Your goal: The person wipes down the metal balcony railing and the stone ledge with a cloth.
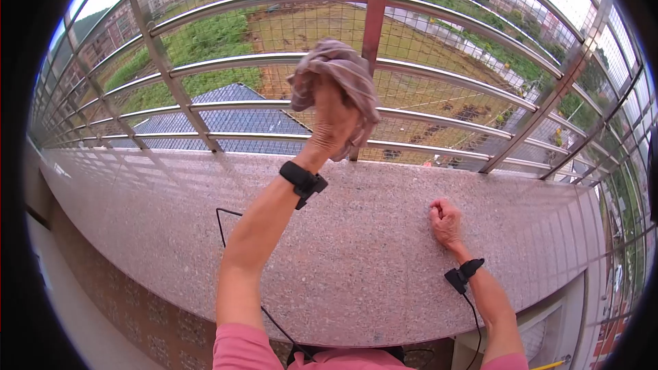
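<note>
My left hand (334, 115) reaches up and forward, wrapped in a striped greyish-pink cloth (337, 60). It presses the cloth against the metal railing (233, 60), beside a vertical post (375, 24). Folds of the cloth hide most of the fingers. Lower and to the right, my right hand (446, 225) rests as a closed fist on the speckled pink stone ledge (356, 253). Nothing shows in that fist. Black straps with small devices (303, 183) sit on both wrists.
Wire mesh backs the horizontal bars. Thin black cables (221, 227) run from the wrist devices across the ledge and down toward my body. Beyond the railing lie a blue roof (233, 113), fields and buildings. Patterned floor (157, 308) shows below the ledge at the left.
</note>
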Demonstrator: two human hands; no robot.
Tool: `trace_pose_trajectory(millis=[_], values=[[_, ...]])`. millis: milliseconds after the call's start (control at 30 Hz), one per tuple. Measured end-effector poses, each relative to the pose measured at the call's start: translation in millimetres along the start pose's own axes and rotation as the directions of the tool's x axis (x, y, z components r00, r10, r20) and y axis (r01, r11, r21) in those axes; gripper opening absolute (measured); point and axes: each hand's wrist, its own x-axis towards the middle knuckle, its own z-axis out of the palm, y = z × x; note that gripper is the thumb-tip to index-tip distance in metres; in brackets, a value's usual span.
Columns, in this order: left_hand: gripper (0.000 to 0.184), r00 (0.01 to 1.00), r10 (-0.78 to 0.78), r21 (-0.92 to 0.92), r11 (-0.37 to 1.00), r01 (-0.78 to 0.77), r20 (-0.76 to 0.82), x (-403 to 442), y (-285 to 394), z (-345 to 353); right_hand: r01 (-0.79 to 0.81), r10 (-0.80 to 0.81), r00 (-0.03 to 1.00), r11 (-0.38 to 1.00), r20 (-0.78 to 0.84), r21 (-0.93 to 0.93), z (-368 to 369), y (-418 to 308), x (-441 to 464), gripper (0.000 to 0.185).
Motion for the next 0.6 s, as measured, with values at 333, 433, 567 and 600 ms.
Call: trace_pose_trajectory(millis=[333,433,567,600], values=[[0.026,0.87,0.224,0.459,0.777,-0.431,0.439,-14,-53,-46,0.037,-0.036,0.999,0.999,-0.014,0.034,8,15,-1,0.006],[0.025,0.803,0.202,0.545,0.64,-0.542,0.561,-20,-58,-72,0.032,-0.032,0.999,0.999,0.001,-0.013,4,7,-1,0.006],[0.028,0.779,0.207,0.561,0.587,-0.583,0.592,-22,-60,-100,0.046,-0.046,0.999,0.999,0.014,-0.014,6,14,0,0.006],[0.028,0.77,0.219,0.567,0.563,-0.601,0.6,-22,-63,-110,0.047,-0.047,0.999,0.999,0.005,-0.003,6,15,-1,0.006]])
